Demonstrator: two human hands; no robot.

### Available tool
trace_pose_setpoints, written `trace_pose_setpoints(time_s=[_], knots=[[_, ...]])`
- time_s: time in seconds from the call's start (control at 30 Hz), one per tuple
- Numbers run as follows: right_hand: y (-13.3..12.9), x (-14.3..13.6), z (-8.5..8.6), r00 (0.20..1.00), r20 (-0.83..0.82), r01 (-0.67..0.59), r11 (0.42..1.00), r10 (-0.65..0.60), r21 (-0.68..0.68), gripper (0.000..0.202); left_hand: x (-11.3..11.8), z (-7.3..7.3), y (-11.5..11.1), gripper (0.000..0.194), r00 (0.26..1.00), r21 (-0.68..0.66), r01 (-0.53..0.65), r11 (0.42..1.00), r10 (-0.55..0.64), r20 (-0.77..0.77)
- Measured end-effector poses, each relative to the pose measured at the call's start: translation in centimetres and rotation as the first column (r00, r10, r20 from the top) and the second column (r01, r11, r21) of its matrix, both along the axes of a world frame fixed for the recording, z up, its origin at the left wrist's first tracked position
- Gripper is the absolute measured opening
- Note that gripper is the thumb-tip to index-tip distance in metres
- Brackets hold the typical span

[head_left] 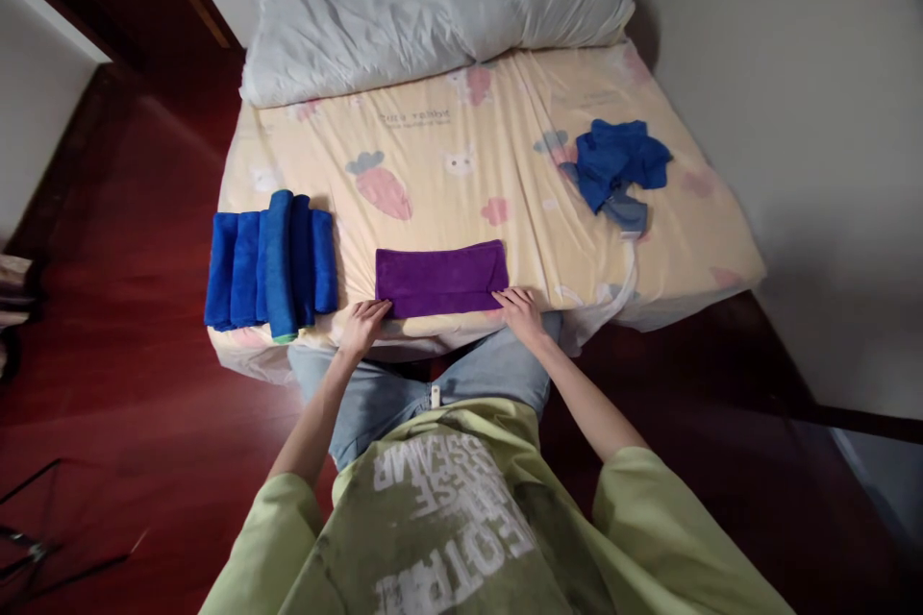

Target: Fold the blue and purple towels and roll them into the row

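Note:
A purple towel [439, 279] lies folded into a flat strip at the near edge of the bed [461, 163]. My left hand [364, 324] rests with fingers on its near left corner. My right hand [520, 310] presses on its near right corner. Both hands lie flat on the cloth, fingers spread, not gripping it. To the left, several rolled blue towels [272, 264] lie side by side. A crumpled blue towel pile [614, 165] sits at the right of the bed.
A large white pillow [433, 0] covers the head of the bed. The sheet is yellow with carrot and rabbit prints. A wall runs along the right side. Dark red wood floor lies to the left and around my legs.

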State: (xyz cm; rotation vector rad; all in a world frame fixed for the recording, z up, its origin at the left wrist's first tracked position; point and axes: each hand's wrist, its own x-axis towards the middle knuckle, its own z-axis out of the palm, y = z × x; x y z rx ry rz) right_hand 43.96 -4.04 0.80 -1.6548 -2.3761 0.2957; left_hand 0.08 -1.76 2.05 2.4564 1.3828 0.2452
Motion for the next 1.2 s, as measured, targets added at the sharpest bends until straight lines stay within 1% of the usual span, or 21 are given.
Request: trace_pose_setpoints(time_s=[0.07,0.13,0.23,0.27,0.33,0.43,0.53,0.6,0.77,0.87,0.97,1.1,1.2], knots=[[0.1,0.0,-0.6,0.993,-0.107,0.049,0.999,-0.048,0.0,0.05,0.1,-0.6,0.3,0.049,0.991,-0.01,-0.09,0.996,0.09,0.1],[0.6,0.3,-1.3,0.955,-0.277,0.101,0.995,-0.104,-0.022,0.047,0.1,-1.0,0.9,0.044,0.959,-0.069,-0.167,0.984,0.178,0.222],[1.6,1.0,-2.5,0.822,-0.516,0.201,0.971,-0.24,-0.13,0.036,0.1,-1.6,1.6,0.034,0.871,-0.183,-0.286,0.941,0.335,0.361],[1.9,1.2,-2.8,0.774,-0.562,0.23,0.957,-0.29,-0.177,0.033,0.1,-1.7,1.8,0.034,0.837,-0.214,-0.327,0.92,0.387,0.387],[2.6,1.3,-3.5,0.695,-0.611,0.276,0.925,-0.379,-0.261,0.038,0.3,-1.8,2.1,0.035,0.781,-0.266,-0.389,0.882,0.469,0.413],[3.5,1.1,-4.1,0.624,-0.627,0.318,0.884,-0.467,-0.342,0.05,0.8,-1.7,2.7,0.038,0.735,-0.307,-0.437,0.846,0.532,0.42],[4.4,0.9,-4.3,0.596,-0.626,0.334,0.865,-0.502,-0.375,0.059,1.0,-1.4,3.4,0.039,0.716,-0.312,-0.459,0.832,0.554,0.425],[4.8,0.9,-4.3,0.587,-0.616,0.346,0.851,-0.526,-0.396,0.06,1.0,-1.2,3.7,0.039,0.722,-0.31,-0.462,0.831,0.555,0.414],[5.6,1.2,-3.9,0.585,-0.561,0.374,0.809,-0.586,-0.454,0.053,0.8,-1.1,4.1,0.039,0.735,-0.29,-0.491,0.821,0.569,0.368],[5.9,1.4,-3.5,0.601,-0.542,0.37,0.805,-0.588,-0.463,0.046,0.8,-1.0,4.4,0.042,0.738,-0.288,-0.511,0.81,0.585,0.337],[6.1,1.5,-3.3,0.605,-0.539,0.352,0.804,-0.586,-0.479,0.041,1.0,-0.8,4.9,0.043,0.759,-0.271,-0.522,0.809,0.585,0.284],[6.6,1.3,-3.1,0.574,-0.539,0.362,0.782,-0.616,-0.508,0.039,1.2,-0.7,5.8,0.039,0.782,-0.249,-0.543,0.802,0.591,0.198],[7.0,0.9,-3.0,0.569,-0.531,0.366,0.771,-0.628,-0.521,0.038,1.6,-0.7,6.3,0.033,0.77,-0.265,-0.571,0.777,0.618,0.156]])
